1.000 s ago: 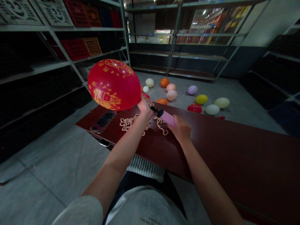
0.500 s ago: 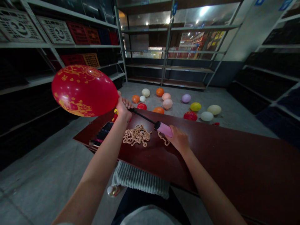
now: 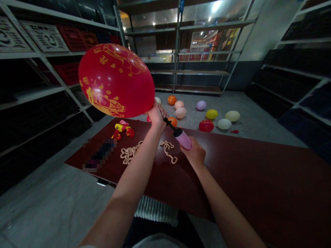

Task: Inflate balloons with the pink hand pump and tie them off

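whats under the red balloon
The table, with small deflated balloons and tan looped strands; the left forearm covers part of the strands, so their middle cannot be seen.

Gold Chinese characters are printed on the red balloon (image 3: 103,59), but they are too curved to be read with certainty; a blue sign (image 3: 181,5) on a shelf upright (image 3: 177,41) cannot be read

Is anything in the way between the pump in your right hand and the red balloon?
Nothing visible: the black nozzle of the pink hand pump in the right hand runs straight to the left hand, holding the red balloon.
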### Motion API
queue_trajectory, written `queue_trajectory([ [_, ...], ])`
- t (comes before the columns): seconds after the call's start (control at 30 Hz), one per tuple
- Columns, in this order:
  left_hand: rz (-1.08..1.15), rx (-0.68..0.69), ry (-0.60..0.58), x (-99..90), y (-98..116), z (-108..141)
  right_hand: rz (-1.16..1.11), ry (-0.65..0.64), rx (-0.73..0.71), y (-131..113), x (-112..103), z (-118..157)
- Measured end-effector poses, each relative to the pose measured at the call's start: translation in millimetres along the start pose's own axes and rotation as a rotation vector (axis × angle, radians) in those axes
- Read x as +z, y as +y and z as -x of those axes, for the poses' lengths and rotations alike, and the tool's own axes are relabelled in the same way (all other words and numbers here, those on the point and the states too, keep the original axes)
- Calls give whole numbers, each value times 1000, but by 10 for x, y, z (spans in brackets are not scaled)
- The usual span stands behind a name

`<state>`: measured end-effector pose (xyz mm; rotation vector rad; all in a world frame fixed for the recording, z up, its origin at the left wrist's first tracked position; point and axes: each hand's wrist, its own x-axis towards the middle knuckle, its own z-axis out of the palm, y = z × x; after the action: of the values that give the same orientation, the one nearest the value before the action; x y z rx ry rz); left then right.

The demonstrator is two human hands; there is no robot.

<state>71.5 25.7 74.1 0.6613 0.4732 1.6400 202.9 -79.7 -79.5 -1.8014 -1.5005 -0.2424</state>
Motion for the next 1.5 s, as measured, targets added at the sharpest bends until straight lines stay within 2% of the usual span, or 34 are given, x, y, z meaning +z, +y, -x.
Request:
queue_trajectory([
  [0.1, -22, -28, 37, -18, -316, 107, 13, 12, 17, -11, 14, -8],
  [0.17, -35, -27, 72, -30, -453, 163, 22, 14, 26, -6, 17, -13],
  [0.23, -35, -26, 86, -32, -508, 190, 28, 14, 25, 7, 16, -16],
  [0.33, -20, -62, 104, -46, -462, 189, 28, 0, 2, 15, 21, -13],
  [0.43, 9, -100, 146, -125, -337, 186, 24, -35, -22, -17, 35, 2],
  [0.57, 65, -55, 170, -353, -127, 219, 11, -91, -107, -86, 33, 38],
  [0.83, 95, 5, 246, -854, 494, 138, 78, -113, -308, -159, 41, 82],
  [1.1, 111, 29, 232, -1058, 991, -10, 96, -132, -347, -165, 40, 97],
  [1.27, 47, 35, 162, -964, 1127, -53, 55, -154, -353, -160, 87, 103],
  [1.37, 34, 69, 117, -767, 1092, -46, 21, -131, -298, -132, 98, 97],
  [1.5, 33, 80, 82, -402, 936, -11, -17, -100, -201, -76, 81, 80],
])
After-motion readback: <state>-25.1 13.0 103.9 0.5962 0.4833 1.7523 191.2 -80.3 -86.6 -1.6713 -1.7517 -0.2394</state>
